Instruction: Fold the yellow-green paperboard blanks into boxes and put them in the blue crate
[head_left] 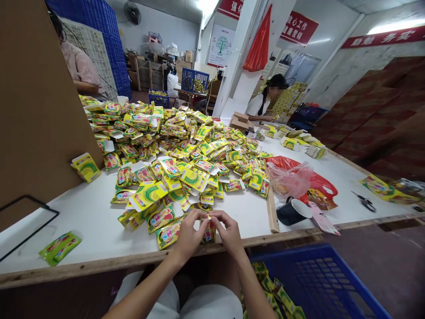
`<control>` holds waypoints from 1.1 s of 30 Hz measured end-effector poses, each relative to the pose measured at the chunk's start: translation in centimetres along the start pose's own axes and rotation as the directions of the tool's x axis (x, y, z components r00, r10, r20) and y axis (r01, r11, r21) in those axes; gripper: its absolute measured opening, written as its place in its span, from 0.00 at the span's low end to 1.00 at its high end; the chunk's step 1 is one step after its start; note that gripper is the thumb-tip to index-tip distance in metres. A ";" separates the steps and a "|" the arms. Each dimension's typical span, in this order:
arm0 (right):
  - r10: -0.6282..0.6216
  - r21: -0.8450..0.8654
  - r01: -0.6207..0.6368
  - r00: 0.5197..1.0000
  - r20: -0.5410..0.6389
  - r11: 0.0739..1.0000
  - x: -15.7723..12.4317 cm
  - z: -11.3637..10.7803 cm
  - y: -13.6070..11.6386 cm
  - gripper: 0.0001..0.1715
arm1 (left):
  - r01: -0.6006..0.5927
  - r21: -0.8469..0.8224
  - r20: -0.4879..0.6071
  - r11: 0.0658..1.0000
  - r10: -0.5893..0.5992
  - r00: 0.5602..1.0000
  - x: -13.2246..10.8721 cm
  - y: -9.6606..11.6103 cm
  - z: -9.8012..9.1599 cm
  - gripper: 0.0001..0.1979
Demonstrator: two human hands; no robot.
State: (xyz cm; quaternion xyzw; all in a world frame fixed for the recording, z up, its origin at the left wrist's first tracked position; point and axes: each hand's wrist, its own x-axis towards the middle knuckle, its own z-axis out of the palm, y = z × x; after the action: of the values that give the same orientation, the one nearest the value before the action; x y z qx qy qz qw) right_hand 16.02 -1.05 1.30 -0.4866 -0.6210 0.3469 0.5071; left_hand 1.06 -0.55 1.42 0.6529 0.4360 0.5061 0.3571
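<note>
My left hand (189,235) and my right hand (229,232) meet at the near edge of a white table (86,217). Together they pinch the top of one small yellow-green carton (208,234), which hangs between them just above the table edge. Right behind the hands lies a big heap of the same yellow-green cartons (172,150), some with white flaps open. The nearest loose cartons almost touch my left hand.
A blue plastic crate (318,279) with some cartons stands on the floor at my right. A black cup (292,212), red and clear plastic bags (299,177) and scissors (365,202) lie to the right. A cardboard sheet (36,102) stands left. Two other people work farther off.
</note>
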 end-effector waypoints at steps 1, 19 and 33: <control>0.014 -0.007 -0.014 1.000 -0.010 1.000 0.1 0.1 0.0 0.09 | 0.023 -0.016 -0.012 1.000 -0.023 1.000 0.0 0.0 0.1 0.05; 0.071 0.095 -0.062 0.993 -0.094 0.994 -1.2 0.2 1.1 0.05 | -0.019 -0.038 0.113 0.999 0.023 0.993 -1.1 -0.2 -0.7 0.11; 0.198 -0.327 -0.324 0.910 -0.365 0.888 -6.7 -10.1 -2.8 0.16 | 0.026 0.650 -0.013 0.760 -0.023 1.000 0.1 -2.8 -8.7 0.24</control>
State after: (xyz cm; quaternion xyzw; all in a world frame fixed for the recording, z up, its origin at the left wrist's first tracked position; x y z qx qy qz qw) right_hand 25.21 -8.83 4.40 -0.7057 -0.5131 0.2015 0.4452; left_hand -7.97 0.81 0.93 0.7291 0.5937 0.3206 0.1146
